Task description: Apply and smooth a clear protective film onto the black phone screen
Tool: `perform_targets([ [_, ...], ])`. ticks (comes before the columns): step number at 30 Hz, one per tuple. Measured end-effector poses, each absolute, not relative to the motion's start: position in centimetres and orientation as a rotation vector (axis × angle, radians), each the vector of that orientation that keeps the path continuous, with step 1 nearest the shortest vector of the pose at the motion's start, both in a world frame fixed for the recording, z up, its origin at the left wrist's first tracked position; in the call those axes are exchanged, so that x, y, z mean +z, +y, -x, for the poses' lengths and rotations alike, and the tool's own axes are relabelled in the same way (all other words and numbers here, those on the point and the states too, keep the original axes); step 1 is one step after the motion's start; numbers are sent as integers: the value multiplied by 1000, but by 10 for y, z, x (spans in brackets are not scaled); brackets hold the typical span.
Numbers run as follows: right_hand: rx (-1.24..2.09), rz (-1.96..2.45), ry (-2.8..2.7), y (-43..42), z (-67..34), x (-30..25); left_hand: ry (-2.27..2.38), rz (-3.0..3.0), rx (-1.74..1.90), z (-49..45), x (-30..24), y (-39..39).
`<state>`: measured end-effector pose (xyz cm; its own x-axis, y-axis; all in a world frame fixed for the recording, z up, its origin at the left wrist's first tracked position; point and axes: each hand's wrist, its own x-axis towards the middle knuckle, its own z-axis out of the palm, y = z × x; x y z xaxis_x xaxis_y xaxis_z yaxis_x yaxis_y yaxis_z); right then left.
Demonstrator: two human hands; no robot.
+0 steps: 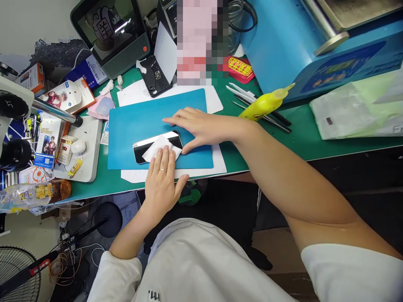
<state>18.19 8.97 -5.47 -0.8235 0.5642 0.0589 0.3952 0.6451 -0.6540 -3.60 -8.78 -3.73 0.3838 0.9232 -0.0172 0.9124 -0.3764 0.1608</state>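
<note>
A smartphone [138, 155] with a dark, glossy screen lies flat on a blue mat [126, 121]. Over its middle and right part is a white wipe [155, 147], pressed down by the fingertips of my left hand [161, 178]. That hand lies flat with its fingers stretched out and the thumb apart, a ring on one finger. My right hand [197, 128] reaches in from the right with its fingers spread. Its thumb tip is at the phone's right end, while the other fingers hover or rest above the mat; contact is unclear. Nothing is held in it.
A yellow squeeze bottle [266, 104] lies across several pens and tools [280, 119] at the right. Behind the mat is a black phone part [156, 77]. A screen device [110, 33], boxes [45, 140] and a drink bottle [34, 195] crowd the left. A blue machine [283, 50] stands back right.
</note>
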Motion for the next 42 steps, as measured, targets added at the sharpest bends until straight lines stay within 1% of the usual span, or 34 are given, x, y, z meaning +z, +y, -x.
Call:
perform_targets([
  [11,984,790,-2607,91,-182,-53,1882,-2442,196,92,-36,-98],
  [30,1017,821,-2604,89,-181,-51,1905,-2417,256,91,-38,-125],
  [35,1005,829,-2613,89,-182,-49,1872,-2370,293,96,-37,-114],
  [42,987,803,-2591,90,-180,-55,1902,-2266,348,99,-42,-74],
])
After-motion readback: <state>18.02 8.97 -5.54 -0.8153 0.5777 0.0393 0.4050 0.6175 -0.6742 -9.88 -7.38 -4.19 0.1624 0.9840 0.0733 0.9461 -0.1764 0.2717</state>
